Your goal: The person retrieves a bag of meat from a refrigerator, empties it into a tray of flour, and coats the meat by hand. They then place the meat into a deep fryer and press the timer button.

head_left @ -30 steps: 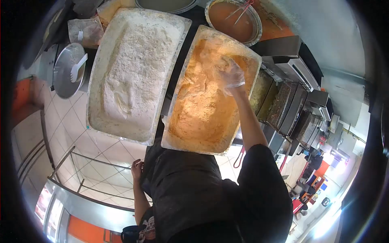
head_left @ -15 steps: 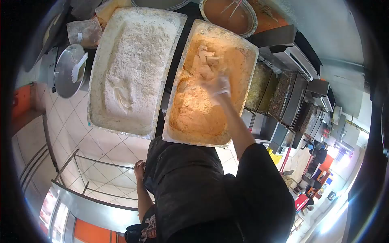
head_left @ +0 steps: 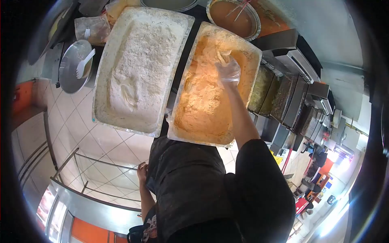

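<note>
My right hand (head_left: pixel 229 72), in a clear plastic glove, is in the upper part of the right tub (head_left: pixel 175 131), which holds orange-tinted flour (head_left: pixel 202 97). Pale coated pieces (head_left: pixel 223 54) lie at its fingertips, and its fingers look curled at them. Beside it the left tub (head_left: pixel 97 97) holds white flour (head_left: pixel 146 60) with a pale piece (head_left: pixel 129 92) lying in it. My left hand (head_left: pixel 142 171) hangs low beside the dark apron, away from both tubs, with its fingers curled; whether anything is inside them is hidden.
A metal bowl (head_left: pixel 69 73) with a white slotted utensil (head_left: pixel 85 64) stands at the left. Behind the right tub is a basin of orange-brown liquid (head_left: pixel 231 18) with tongs (head_left: pixel 242 10). Fryers with wire baskets (head_left: pixel 285 95) stand at the right. A metal rail (head_left: pixel 107 163) runs lower left.
Over the last second my right hand swept toward the middle of the orange flour, then back up to the coated pieces. My left hand still hangs at my side.
</note>
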The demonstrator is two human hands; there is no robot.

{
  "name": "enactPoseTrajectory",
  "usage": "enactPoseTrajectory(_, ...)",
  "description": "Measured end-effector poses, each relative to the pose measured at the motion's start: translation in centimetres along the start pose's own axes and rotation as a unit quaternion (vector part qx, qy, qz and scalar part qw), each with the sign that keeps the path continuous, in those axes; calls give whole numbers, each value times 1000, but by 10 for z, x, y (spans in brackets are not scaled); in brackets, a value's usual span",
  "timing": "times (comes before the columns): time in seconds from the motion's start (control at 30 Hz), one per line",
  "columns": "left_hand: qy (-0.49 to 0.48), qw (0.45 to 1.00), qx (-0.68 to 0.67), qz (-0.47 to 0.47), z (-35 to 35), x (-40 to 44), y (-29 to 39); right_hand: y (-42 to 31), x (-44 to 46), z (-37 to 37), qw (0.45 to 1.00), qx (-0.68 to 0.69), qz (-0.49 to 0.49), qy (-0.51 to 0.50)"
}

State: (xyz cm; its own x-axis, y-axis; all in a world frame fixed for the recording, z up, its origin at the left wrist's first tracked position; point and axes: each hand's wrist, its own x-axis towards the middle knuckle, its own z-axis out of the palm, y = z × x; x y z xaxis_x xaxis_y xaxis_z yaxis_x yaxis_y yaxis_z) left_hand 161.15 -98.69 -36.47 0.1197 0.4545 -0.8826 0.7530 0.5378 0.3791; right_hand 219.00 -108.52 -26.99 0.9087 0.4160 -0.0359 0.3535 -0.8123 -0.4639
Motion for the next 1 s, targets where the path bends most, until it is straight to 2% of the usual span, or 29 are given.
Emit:
enactPoseTrajectory(0.03, 1, 1000, 11, 3, -1, 3, -5, -2, 4, -7, 996, 55, 72, -8)
enactPoseTrajectory(0.13, 4, 1000, 28, 13, 3, 7, -7, 28, 22, 14, 984, 128, 122, -34)
enactPoseTrajectory(0.17, 7, 999, 37, 20, 3, 6, -5, 40, 26, 23, 984, 129, 120, -35)
enactPoseTrajectory(0.23, 4, 999, 25, 26, 1, 12, -9, 47, 29, 30, 943, 330, 30, 27)
enactPoseTrajectory(0.3, 2, 999, 12, 34, 1, 12, -8, 33, 27, 19, 945, 328, 17, 3)
enactPoseTrajectory(0.37, 3, 997, 65, 36, 2, 7, 3, 15, 29, 14, 945, 328, 3, -19)
enactPoseTrajectory(0.4, 5, 997, 66, 38, 1, 10, 1, 9, 33, 17, 984, 146, 23, -98)
enactPoseTrajectory(0.43, 7, 998, 46, 38, -1, 13, -4, 4, 37, 21, 983, -42, 43, -173)
enactPoseTrajectory(0.5, 9, 999, 27, 39, -3, 15, -8, -9, 42, 30, 982, -74, 46, -167)
enactPoseTrajectory(0.53, 20, 999, -30, 9, -3, 15, -8, -15, 45, 35, 980, -108, 48, -161)
enactPoseTrajectory(0.57, 29, 996, -87, -21, -3, 15, -7, -6, 44, 49, 990, -125, 33, -54)
enactPoseTrajectory(0.6, 28, 996, -87, -19, -4, 16, -6, -2, 44, 48, 990, -125, 34, -52)
enactPoseTrajectory(0.67, 20, 998, -47, -26, -3, 18, -5, 8, 48, 39, 998, 9, -45, -35)
enactPoseTrajectory(0.7, 5, 1000, -15, 1, 0, 16, -1, 13, 49, 32, 998, 6, -45, -32)
enactPoseTrajectory(0.77, -7, 999, 33, 21, 4, 13, 11, 18, 53, 22, 989, 59, -60, -118)
enactPoseTrajectory(0.8, -16, 996, 83, 39, 6, 12, 16, 14, 54, 18, 990, 59, -62, -116)
enactPoseTrajectory(0.83, -15, 996, 81, 39, 7, 18, 10, 10, 54, 13, 991, 28, -74, -103)
enactPoseTrajectory(0.9, -25, 998, -37, 33, 5, 34, -5, 7, 59, 18, 992, -1, -88, -91)
enactPoseTrajectory(0.97, -23, 997, -64, 28, 5, 32, 2, 6, 67, 44, 992, -55, 34, -108)
enactPoseTrajectory(1.0, -22, 995, -91, 23, 5, 30, 7, 2, 67, 52, 992, -54, 35, -107)
